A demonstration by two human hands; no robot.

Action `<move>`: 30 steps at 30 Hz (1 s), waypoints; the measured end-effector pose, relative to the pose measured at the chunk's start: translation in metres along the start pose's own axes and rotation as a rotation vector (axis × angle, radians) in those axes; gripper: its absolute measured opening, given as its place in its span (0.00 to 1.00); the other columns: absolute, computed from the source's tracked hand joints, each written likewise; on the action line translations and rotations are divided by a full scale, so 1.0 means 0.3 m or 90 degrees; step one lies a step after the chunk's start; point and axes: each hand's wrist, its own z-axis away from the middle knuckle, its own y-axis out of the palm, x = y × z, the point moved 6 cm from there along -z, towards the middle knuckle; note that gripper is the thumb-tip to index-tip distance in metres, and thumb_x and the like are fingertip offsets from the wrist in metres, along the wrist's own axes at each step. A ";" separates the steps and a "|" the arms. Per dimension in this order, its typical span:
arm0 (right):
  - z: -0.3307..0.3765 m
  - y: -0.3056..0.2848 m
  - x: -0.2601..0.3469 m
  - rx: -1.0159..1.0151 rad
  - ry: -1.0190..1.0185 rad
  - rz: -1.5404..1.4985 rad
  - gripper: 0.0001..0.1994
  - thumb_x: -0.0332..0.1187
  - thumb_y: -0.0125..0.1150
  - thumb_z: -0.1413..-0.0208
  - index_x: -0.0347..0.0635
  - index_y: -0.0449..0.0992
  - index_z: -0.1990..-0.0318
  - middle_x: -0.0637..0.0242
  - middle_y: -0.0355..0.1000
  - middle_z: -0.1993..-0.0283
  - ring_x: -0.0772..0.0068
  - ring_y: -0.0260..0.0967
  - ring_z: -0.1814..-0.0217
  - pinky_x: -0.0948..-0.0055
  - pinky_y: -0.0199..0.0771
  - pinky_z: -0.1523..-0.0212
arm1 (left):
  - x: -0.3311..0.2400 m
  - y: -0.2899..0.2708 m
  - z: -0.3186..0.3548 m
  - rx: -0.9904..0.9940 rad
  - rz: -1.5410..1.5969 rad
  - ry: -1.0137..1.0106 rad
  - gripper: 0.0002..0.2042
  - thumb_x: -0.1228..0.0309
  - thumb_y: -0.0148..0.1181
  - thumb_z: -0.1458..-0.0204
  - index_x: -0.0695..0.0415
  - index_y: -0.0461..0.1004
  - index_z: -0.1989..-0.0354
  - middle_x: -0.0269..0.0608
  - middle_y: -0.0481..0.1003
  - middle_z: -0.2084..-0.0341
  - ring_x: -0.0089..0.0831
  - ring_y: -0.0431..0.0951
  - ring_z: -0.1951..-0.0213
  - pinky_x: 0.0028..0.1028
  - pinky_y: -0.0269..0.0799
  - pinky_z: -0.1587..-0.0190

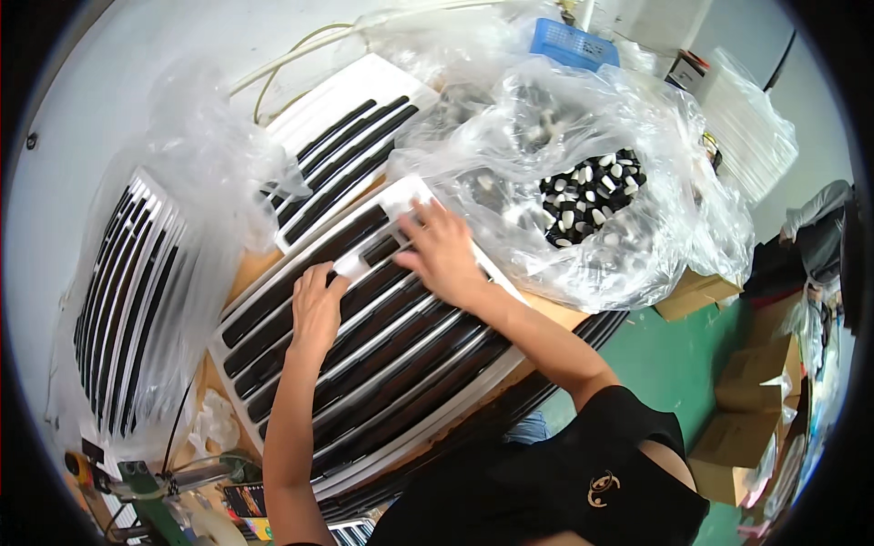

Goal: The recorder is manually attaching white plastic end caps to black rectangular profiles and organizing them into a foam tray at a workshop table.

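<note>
A white tray (pixel 414 196) with long grooves lies across the table, filled with rows of glossy black strips (pixel 378 314). My left hand (pixel 317 305) rests over the upper rows, its fingers bent and its thumb close to the forefinger beside a strip's end. What lies between those fingertips is hidden. Farther right, my right hand (pixel 443 255) hovers over the tray's far end, fingers apart and blurred by motion. A pale smeared patch shows between the two hands; I cannot tell what it is.
Behind lies another white tray (pixel 373 77) with black strips. A plastic-wrapped stack of strip trays (pixel 127 300) stands at left. A large clear bag (pixel 592 273) at right holds many small black-and-white pieces (pixel 592 196). Beyond it sits a blue basket (pixel 574 45); cardboard boxes (pixel 742 446) stand on the green floor.
</note>
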 end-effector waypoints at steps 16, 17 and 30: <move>0.160 -0.417 -0.740 0.152 0.204 0.225 0.13 0.36 0.64 0.58 0.41 0.75 0.65 0.60 0.72 0.66 0.56 0.70 0.61 0.62 0.67 0.61 | -0.165 -0.107 0.137 -0.162 1.047 -0.414 0.12 0.66 0.49 0.41 0.62 0.69 0.56 0.42 0.71 0.65 0.28 0.75 0.65 0.23 0.69 0.67; 0.162 -0.430 -0.728 0.117 0.205 0.209 0.12 0.34 0.65 0.57 0.39 0.75 0.65 0.59 0.73 0.65 0.55 0.71 0.62 0.62 0.68 0.61 | -0.221 -0.121 0.135 -0.143 1.181 -0.427 0.13 0.63 0.46 0.40 0.60 0.68 0.56 0.43 0.72 0.67 0.30 0.76 0.68 0.24 0.70 0.74; 0.178 -0.335 0.272 0.034 0.291 -0.824 0.13 0.17 0.65 0.58 0.38 0.69 0.65 0.59 0.65 0.56 0.72 0.64 0.54 0.75 0.64 0.52 | -0.435 -0.169 0.296 -0.128 0.955 -0.235 0.22 0.78 0.62 0.52 0.63 0.63 0.48 0.39 0.73 0.59 0.21 0.72 0.58 0.21 0.68 0.56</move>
